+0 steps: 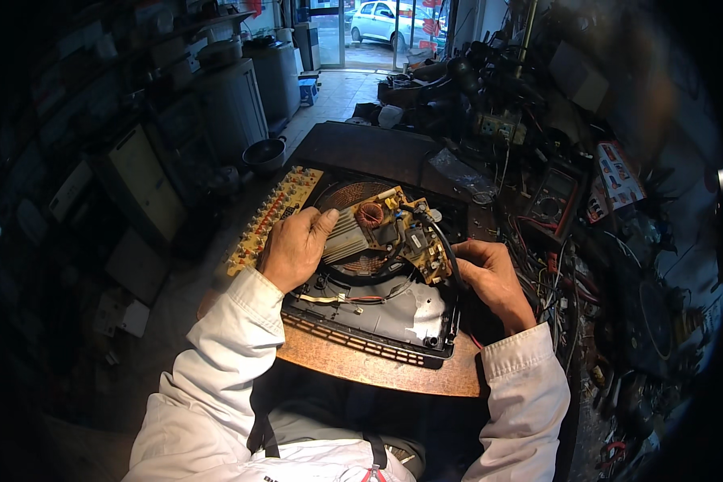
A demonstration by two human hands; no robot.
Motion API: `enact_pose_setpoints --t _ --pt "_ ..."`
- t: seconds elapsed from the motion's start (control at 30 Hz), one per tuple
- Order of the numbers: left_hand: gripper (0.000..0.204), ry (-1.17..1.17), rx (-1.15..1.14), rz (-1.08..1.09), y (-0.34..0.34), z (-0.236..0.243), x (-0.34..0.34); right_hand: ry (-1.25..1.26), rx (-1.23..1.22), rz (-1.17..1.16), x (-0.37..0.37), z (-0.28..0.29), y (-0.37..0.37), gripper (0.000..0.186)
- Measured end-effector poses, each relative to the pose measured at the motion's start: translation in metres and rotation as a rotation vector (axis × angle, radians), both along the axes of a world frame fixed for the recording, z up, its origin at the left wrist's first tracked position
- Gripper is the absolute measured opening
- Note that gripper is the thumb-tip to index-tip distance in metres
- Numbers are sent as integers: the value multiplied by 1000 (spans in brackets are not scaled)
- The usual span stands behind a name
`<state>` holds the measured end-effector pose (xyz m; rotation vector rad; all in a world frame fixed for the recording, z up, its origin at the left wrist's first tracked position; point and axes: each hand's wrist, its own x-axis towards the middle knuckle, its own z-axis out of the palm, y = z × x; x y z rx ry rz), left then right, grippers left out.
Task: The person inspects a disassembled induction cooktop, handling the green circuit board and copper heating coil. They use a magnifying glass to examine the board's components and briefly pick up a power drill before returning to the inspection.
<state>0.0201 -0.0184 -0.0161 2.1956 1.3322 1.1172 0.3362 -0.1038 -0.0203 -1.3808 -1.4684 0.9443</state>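
Note:
My left hand (296,247) grips the left end of a circuit board (416,243), its thumb lying along the finned metal heat sink (344,237). The board is tilted above an open black appliance housing (377,315), and a red-brown wound coil (369,214) stands on it. Under the board a flat copper spiral coil (341,193) partly shows. My right hand (494,277) is closed at the board's right edge, its fingers pinching a black cable (444,233); the fingertips are partly hidden. A long yellow board (277,213) with a row of small parts lies beside my left hand.
The housing rests on a wooden bench (353,365). To the right lie tangled wires (546,273), a multimeter (553,197) and a clear plastic bag (462,173). A dark pan (265,153) stands beyond the bench at left. Glass doors (377,36) are at the far end.

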Motion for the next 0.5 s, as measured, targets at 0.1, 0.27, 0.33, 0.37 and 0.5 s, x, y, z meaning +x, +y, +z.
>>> enact_pose_setpoints --t 0.1,0.27,0.33,0.37,0.5 --pt "63 6 1 -3 0 0 -1 -8 5 2 0 -1 0 28" --pt "62 2 3 2 -2 2 1 -4 9 -1 0 -1 0 28" --pt "62 2 -3 3 -1 2 0 -1 -2 2 0 1 -1 28" --pt "61 6 -13 3 -1 1 0 2 -9 3 -1 2 -2 28" --pt "61 2 -21 17 -3 3 1 7 -16 -4 -2 4 -3 28"
